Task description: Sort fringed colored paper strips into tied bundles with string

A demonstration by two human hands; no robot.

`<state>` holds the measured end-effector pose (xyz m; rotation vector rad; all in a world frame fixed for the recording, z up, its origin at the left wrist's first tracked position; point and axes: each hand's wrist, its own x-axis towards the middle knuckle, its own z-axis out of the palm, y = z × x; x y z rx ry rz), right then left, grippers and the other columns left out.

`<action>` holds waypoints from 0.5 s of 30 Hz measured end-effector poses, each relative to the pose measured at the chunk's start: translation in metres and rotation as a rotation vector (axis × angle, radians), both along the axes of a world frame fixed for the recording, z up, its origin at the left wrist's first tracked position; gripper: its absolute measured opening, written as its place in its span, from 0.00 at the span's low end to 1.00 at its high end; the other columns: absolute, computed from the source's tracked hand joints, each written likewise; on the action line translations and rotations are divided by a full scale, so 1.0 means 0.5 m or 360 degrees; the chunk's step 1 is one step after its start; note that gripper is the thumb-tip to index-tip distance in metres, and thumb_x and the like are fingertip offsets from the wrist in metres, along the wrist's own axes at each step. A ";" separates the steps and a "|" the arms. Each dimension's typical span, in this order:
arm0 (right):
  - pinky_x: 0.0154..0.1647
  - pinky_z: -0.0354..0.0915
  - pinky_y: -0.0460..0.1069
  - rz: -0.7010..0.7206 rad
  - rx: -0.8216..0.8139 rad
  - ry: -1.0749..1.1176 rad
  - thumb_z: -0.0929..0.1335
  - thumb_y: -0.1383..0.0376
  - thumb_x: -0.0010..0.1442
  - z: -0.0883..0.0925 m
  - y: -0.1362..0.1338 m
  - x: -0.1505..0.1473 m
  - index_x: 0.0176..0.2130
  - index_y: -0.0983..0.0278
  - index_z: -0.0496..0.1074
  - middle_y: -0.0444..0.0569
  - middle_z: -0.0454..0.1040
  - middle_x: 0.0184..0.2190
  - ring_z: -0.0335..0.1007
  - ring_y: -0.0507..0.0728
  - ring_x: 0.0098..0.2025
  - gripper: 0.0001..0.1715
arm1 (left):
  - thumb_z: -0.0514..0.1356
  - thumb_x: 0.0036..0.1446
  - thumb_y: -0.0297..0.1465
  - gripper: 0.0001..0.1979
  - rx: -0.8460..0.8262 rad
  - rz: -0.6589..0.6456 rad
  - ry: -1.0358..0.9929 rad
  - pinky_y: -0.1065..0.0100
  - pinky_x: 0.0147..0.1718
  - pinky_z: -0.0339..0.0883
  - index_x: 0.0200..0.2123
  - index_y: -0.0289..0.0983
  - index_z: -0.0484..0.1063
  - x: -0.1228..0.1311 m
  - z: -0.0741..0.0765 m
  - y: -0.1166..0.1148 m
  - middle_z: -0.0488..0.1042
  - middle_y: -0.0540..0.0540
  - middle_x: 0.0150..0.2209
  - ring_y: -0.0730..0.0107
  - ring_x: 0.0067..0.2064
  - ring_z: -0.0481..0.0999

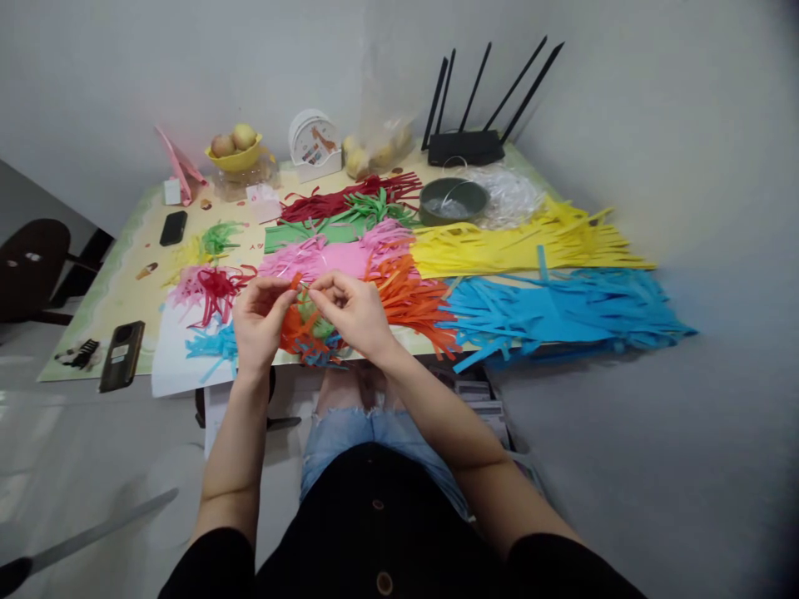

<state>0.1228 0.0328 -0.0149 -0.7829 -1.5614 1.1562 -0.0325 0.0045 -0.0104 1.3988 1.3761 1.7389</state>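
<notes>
Over the table's front edge, my left hand (259, 320) is closed in a pinch on a small orange strip (295, 281). My right hand (355, 314) is beside it with thumb and forefinger pressed together; what lies between those fingertips is too small to name. Beneath both hands is a pile of orange, blue and green strips (292, 337). Fringed sheets surround them: pink (340, 259), orange (415, 304), blue (562, 308) and yellow (499, 248). Farther back lie green (293, 237) and dark red (330, 202) ones.
Loose red strips (218, 291) and blue strips (215, 343) lie left, partly on a white sheet (178, 349). Two phones, one a dark phone (121, 356), are at the left. A dark round bowl (453, 202), a router (467, 148) and a yellow fruit bowl (234, 158) stand behind.
</notes>
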 end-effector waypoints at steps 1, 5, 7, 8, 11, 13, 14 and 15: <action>0.26 0.52 0.45 0.0018 -0.0006 0.0022 0.68 0.58 0.62 -0.002 0.001 0.001 0.34 0.64 0.71 0.38 0.62 0.19 0.56 0.48 0.22 0.11 | 0.72 0.50 0.35 0.11 0.0034 0.0016 0.0078 0.73 0.37 0.72 0.34 0.37 0.76 0.001 0.001 -0.003 0.78 0.49 0.32 0.74 0.34 0.78; 0.26 0.53 0.45 0.0119 -0.0026 0.0135 0.69 0.57 0.61 -0.008 0.003 0.002 0.36 0.65 0.73 0.38 0.64 0.21 0.57 0.48 0.23 0.13 | 0.70 0.53 0.31 0.07 0.0088 0.0071 0.0213 0.73 0.38 0.73 0.35 0.37 0.76 0.005 0.005 -0.011 0.78 0.49 0.33 0.73 0.35 0.79; 0.26 0.53 0.44 0.0186 -0.0053 0.0190 0.70 0.55 0.61 -0.010 0.004 0.002 0.36 0.65 0.73 0.38 0.64 0.21 0.56 0.47 0.22 0.14 | 0.69 0.53 0.31 0.07 0.0080 0.0086 0.0240 0.72 0.38 0.73 0.35 0.37 0.76 0.007 0.007 -0.014 0.79 0.48 0.33 0.73 0.35 0.79; 0.26 0.53 0.44 0.0203 -0.0071 0.0200 0.70 0.54 0.61 -0.011 0.004 0.003 0.36 0.64 0.73 0.38 0.63 0.21 0.56 0.47 0.22 0.15 | 0.69 0.53 0.31 0.07 0.0074 0.0092 0.0245 0.72 0.37 0.73 0.35 0.37 0.76 0.008 0.008 -0.015 0.79 0.48 0.33 0.73 0.35 0.79; 0.25 0.54 0.45 0.0166 -0.0094 0.0151 0.70 0.53 0.61 -0.012 0.004 0.007 0.36 0.64 0.73 0.38 0.62 0.20 0.57 0.48 0.22 0.16 | 0.71 0.51 0.33 0.09 0.0050 0.0099 0.0193 0.72 0.37 0.73 0.33 0.37 0.76 0.009 0.012 -0.019 0.78 0.49 0.32 0.72 0.34 0.79; 0.26 0.55 0.45 0.0112 -0.0086 0.0100 0.69 0.54 0.61 -0.010 0.001 0.012 0.36 0.64 0.73 0.39 0.64 0.21 0.59 0.48 0.23 0.15 | 0.72 0.51 0.34 0.10 0.0031 0.0066 0.0114 0.73 0.36 0.73 0.32 0.37 0.75 0.008 0.015 -0.020 0.77 0.50 0.31 0.73 0.33 0.79; 0.27 0.56 0.45 0.0092 -0.0078 0.0081 0.69 0.54 0.61 -0.008 -0.001 0.014 0.36 0.64 0.73 0.39 0.64 0.21 0.60 0.49 0.23 0.14 | 0.72 0.50 0.34 0.10 0.0010 0.0036 0.0075 0.73 0.36 0.72 0.32 0.37 0.75 0.007 0.015 -0.020 0.77 0.50 0.30 0.73 0.33 0.79; 0.27 0.57 0.45 0.0078 -0.0069 0.0061 0.69 0.55 0.62 -0.005 -0.003 0.016 0.36 0.64 0.73 0.39 0.65 0.21 0.61 0.49 0.23 0.14 | 0.72 0.50 0.34 0.10 -0.0017 0.0001 0.0044 0.73 0.36 0.72 0.32 0.37 0.75 0.006 0.016 -0.020 0.77 0.49 0.30 0.73 0.33 0.79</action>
